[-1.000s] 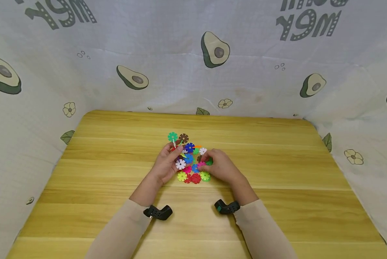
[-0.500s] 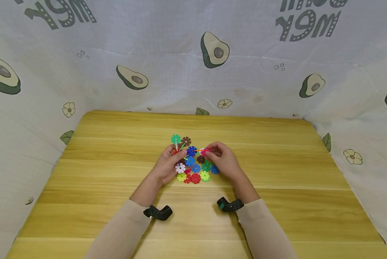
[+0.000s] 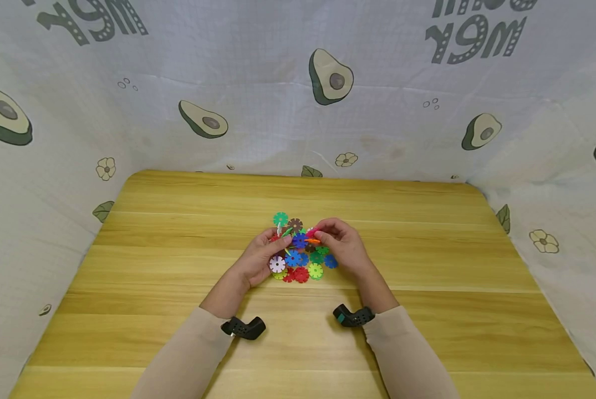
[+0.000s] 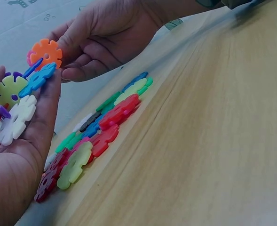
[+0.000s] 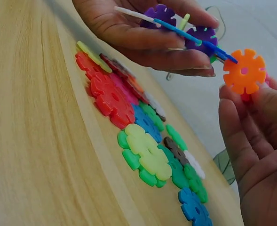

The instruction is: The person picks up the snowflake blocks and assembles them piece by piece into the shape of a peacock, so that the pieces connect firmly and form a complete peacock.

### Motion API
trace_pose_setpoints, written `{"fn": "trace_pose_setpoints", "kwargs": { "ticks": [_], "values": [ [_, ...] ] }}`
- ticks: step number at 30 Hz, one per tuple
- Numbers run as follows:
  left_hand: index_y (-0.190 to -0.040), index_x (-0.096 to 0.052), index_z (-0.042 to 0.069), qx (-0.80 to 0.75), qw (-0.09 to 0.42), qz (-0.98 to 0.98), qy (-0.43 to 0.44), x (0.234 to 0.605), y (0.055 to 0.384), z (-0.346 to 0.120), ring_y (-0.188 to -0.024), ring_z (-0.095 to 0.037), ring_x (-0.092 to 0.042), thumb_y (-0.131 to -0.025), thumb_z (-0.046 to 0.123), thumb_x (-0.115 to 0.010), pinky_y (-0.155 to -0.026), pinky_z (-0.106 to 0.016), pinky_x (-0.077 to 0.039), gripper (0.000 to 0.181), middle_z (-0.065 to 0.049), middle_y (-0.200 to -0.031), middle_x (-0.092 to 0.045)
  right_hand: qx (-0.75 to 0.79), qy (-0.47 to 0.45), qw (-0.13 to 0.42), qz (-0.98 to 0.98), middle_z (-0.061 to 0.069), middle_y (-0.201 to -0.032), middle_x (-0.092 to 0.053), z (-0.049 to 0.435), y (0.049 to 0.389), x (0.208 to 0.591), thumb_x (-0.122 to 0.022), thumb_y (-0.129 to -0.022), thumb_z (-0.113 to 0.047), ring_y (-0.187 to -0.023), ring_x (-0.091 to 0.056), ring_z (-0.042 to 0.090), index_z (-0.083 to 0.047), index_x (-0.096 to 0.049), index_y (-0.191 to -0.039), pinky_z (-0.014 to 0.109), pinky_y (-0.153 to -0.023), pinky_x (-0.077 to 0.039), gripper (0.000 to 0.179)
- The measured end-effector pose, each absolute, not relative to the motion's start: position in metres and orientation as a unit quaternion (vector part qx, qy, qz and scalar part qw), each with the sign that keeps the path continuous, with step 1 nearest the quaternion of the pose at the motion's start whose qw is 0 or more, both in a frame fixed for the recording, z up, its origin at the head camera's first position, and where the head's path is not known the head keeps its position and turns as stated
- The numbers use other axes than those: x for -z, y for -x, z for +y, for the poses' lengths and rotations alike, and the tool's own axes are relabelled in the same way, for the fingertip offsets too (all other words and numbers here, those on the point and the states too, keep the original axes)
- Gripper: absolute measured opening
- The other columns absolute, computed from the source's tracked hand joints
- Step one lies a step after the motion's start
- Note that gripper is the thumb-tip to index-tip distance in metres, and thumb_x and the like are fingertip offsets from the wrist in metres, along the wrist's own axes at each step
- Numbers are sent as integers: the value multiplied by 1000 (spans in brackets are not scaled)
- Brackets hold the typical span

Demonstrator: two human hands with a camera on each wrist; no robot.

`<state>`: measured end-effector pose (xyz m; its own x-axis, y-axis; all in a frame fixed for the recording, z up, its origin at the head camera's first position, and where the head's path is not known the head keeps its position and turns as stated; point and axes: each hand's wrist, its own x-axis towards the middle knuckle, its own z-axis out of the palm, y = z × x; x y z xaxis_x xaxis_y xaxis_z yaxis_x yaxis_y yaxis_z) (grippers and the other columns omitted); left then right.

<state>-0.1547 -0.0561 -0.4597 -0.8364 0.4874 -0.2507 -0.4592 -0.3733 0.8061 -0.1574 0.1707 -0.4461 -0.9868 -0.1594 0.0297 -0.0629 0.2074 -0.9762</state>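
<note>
My left hand (image 3: 255, 257) holds a linked cluster of notched plastic flower discs, thumb on top. It includes a dark blue disc (image 3: 300, 240), a white disc (image 4: 18, 120), purple discs (image 5: 201, 40), and a brown disc (image 3: 295, 225) and green disc (image 3: 280, 219) at the far end. An orange disc (image 5: 245, 71) joins the cluster's right side, edge-on in the head view. With thumb and index finger, my right hand (image 3: 345, 246) pinches a pink disc (image 3: 312, 233) right behind the orange one, mostly hidden by it in the right wrist view.
Below the hands, loose discs lie in a heap on the wooden table (image 3: 178, 310), among them a red disc (image 3: 301, 275), a yellow-green disc (image 3: 315, 270) and a blue disc (image 3: 330, 261). Behind the table hangs a pale avocado-print cloth (image 3: 268, 66).
My right hand has picked a pink disc from the heap and brought it up to the orange disc. My left hand's cluster has tilted and shifted slightly right and nearer.
</note>
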Motion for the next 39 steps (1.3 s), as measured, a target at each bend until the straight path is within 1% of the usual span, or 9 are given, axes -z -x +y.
{"fn": "trace_pose_setpoints", "kwargs": {
  "ticks": [4, 11, 18, 22, 27, 29, 32, 36, 39],
  "values": [
    [-145, -40, -1, -830, 289, 476, -18, 458, 154, -56, -107, -16, -71, -105, 14, -54, -93, -31, -61, 45, -5, -119, -68, 618, 89, 34, 780, 5, -104, -69, 170, 156, 446, -63, -101, -8, -92, -65, 7, 3, -66, -115, 17, -83, -58, 18],
    [-146, -40, -4, -824, 278, 494, -17, 459, 154, -57, -104, -13, -72, -104, 10, -56, -92, -28, -61, 47, -2, -116, -70, 607, 116, 11, 786, 18, -104, -71, 165, 155, 449, -64, -100, -5, -88, -66, 5, 4, -70, -109, 17, -80, -59, 15],
    [-148, -40, -4, -817, 262, 513, -8, 460, 155, -57, -107, -13, -70, -105, 11, -56, -92, -28, -61, 49, -6, -123, -67, 573, 144, -25, 806, 18, -99, -75, 160, 153, 450, -66, -98, -5, -86, -66, 5, 0, -74, -104, 16, -79, -59, 12],
    [-146, -41, 0, -828, 258, 498, -4, 459, 155, -56, -107, -13, -70, -104, 10, -57, -93, -29, -61, 46, -4, -121, -68, 580, 114, -7, 807, 17, -111, -75, 163, 154, 448, -67, -98, -9, -93, -70, 8, -4, -73, -114, 17, -82, -59, 17],
    [-141, -44, 8, -848, 246, 469, 2, 460, 155, -56, -107, -14, -71, -104, 8, -55, -95, -31, -61, 38, -1, -119, -68, 560, 52, 12, 827, 13, -124, -72, 174, 158, 445, -67, -100, -14, -108, -71, 21, -8, -68, -126, 22, -90, -60, 27],
    [-141, -45, 8, -854, 240, 462, 6, 460, 155, -56, -108, -14, -71, -104, 9, -55, -95, -33, -61, 38, 0, -120, -68, 522, 32, 18, 852, 11, -121, -72, 179, 159, 444, -69, -99, -18, -107, -69, 24, -9, -69, -125, 26, -91, -59, 27],
    [-141, -46, 8, -858, 236, 455, 12, 460, 156, -57, -109, -13, -71, -105, 10, -55, -96, -32, -60, 37, 1, -121, -68, 436, 25, 35, 899, 9, -114, -72, 185, 161, 445, -75, -95, -24, -100, -64, 23, -10, -72, -120, 30, -87, -55, 29],
    [-138, -47, 7, -863, 231, 448, 15, 460, 156, -57, -106, -10, -70, -106, 11, -53, -94, -26, -60, 34, 1, -116, -68, 350, 59, 64, 933, 10, -109, -70, 190, 162, 445, -82, -88, -26, -92, -59, 23, -9, -75, -113, 36, -83, -52, 32],
    [-137, -45, 6, -866, 225, 446, 13, 460, 155, -57, -101, -8, -69, -105, 9, -53, -91, -23, -60, 33, 2, -112, -67, 320, 74, 79, 941, 9, -106, -69, 190, 161, 446, -83, -87, -29, -91, -58, 22, -9, -76, -109, 37, -83, -52, 30]
  ]
}}
